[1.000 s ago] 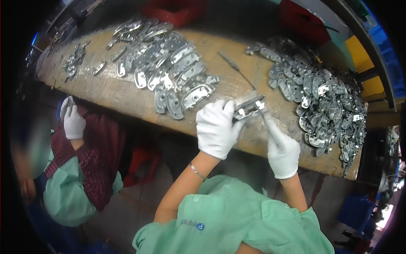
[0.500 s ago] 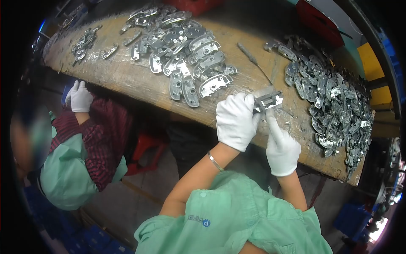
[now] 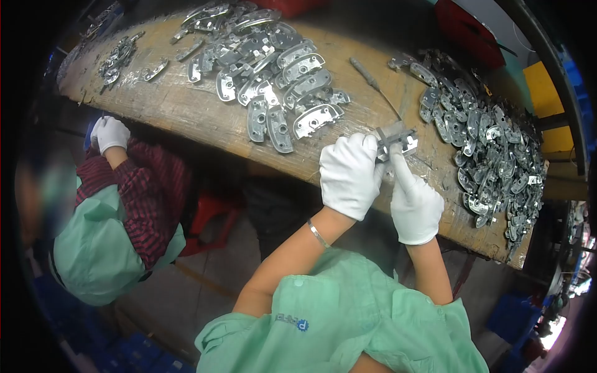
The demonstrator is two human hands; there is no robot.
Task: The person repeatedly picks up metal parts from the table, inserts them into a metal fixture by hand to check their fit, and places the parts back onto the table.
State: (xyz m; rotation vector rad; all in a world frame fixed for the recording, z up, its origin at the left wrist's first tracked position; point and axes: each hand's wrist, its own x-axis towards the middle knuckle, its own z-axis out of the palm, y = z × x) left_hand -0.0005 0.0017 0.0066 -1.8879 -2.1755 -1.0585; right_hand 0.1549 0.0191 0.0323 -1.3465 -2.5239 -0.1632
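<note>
My left hand, in a white glove, is closed around the near left end of a grey metal casting with slots and bright faces. My right hand, also gloved, meets the casting from the right. Its index finger lies against the part and its other fingers are curled; its thumb is largely hidden. The casting is held over the front part of the wooden bench. Just beyond it lies a thin tool with a dark handle, its shaft pointing toward the casting.
A pile of curved metal castings lies left of centre, and a dense heap of smaller metal parts covers the right end. Red bins stand behind. At left, a co-worker's gloved hand is near the bench edge beside a red stool.
The casting has turned a little in my hands, and a dark bar now shows across it. My right index finger has shifted upward slightly. The co-worker's hand has moved slightly left.
</note>
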